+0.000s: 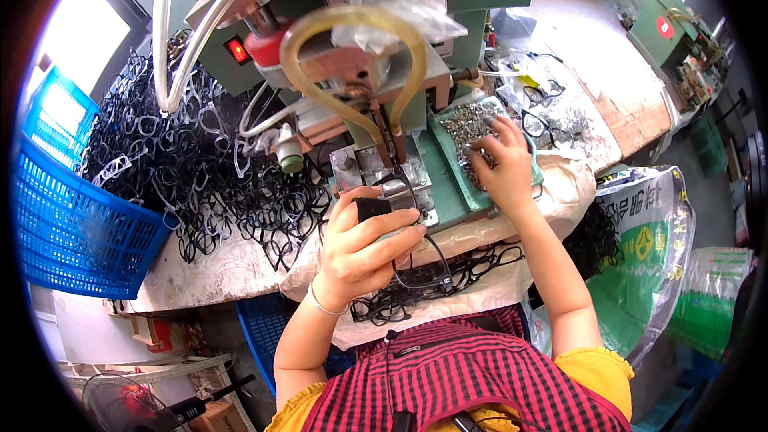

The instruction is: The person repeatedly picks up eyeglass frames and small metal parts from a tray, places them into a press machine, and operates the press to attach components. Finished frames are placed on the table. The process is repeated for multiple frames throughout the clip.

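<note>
My left hand (pixel 360 244) is closed on a black eyeglass frame (pixel 437 282), with a black wrap around one finger. One rim of the frame reaches up to the machine's metal fixture (pixel 416 184), right under two copper-coloured tips (pixel 392 148). The other rim hangs below my fingers. To the right, my right hand (pixel 508 168) is over a green tray (pixel 474 202) of small metal parts (pixel 468 124). Its thumb and index finger are drawn close together at the parts; whatever they may pinch is too small to make out.
A big pile of dark eyeglass frames (pixel 216 152) covers the table's left, beside a blue basket (pixel 88 224). More frames (pixel 472 268) lie along the front edge. A yellowish hose loop (pixel 420 56) and a clear tube (pixel 164 48) hang near the machine. Sacks (pixel 640 264) stand at right.
</note>
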The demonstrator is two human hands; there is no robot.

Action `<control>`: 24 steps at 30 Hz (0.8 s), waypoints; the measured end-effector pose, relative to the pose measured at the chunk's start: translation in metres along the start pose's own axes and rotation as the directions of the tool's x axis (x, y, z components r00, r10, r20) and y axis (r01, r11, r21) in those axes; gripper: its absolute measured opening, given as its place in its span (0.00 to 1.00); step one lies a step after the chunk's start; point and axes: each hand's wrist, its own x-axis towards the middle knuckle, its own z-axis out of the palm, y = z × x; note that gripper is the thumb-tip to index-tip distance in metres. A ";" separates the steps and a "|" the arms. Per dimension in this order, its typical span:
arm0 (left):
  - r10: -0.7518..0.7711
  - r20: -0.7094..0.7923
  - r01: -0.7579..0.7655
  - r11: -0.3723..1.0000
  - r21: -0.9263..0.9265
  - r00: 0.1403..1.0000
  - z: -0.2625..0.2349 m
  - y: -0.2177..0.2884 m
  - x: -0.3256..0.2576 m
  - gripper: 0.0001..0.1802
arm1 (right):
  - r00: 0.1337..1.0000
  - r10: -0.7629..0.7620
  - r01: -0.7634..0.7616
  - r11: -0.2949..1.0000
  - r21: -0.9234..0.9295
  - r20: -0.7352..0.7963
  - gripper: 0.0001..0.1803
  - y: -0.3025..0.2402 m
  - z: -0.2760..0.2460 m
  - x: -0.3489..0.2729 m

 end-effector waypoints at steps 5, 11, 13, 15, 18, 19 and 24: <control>-0.093 -0.025 0.094 0.995 0.046 0.995 0.001 0.011 -0.010 0.15 | 0.957 -0.188 0.225 0.961 -0.160 0.219 0.16 -0.005 0.027 0.023; -0.209 -0.284 0.289 0.915 0.281 0.936 0.000 0.043 -0.081 0.19 | 0.992 -0.123 0.123 0.976 -0.181 0.009 0.07 0.008 0.005 0.009; -0.254 -0.446 0.452 0.786 0.422 0.858 -0.032 0.027 -0.100 0.16 | 0.998 -0.056 0.051 0.994 -0.096 -0.043 0.05 0.013 0.003 0.001; -0.357 -0.653 0.695 0.612 0.377 0.669 -0.082 -0.004 -0.111 0.13 | 0.998 0.005 -0.005 1.000 -0.012 -0.068 0.05 0.013 -0.004 0.006; -0.549 -0.710 0.883 0.406 0.236 0.442 -0.166 -0.066 -0.161 0.09 | 0.996 -0.040 0.043 0.998 0.041 -0.076 0.08 0.011 0.006 0.017; -0.578 -0.684 0.887 0.389 0.247 0.444 -0.188 -0.088 -0.186 0.12 | 0.996 -0.033 0.035 0.999 0.026 -0.077 0.07 0.007 0.012 0.020; -0.732 -0.677 0.790 -0.366 0.492 0.083 -0.184 -0.171 -0.231 0.44 | 0.985 0.042 -0.021 0.992 0.128 -0.165 0.05 -0.003 0.009 0.023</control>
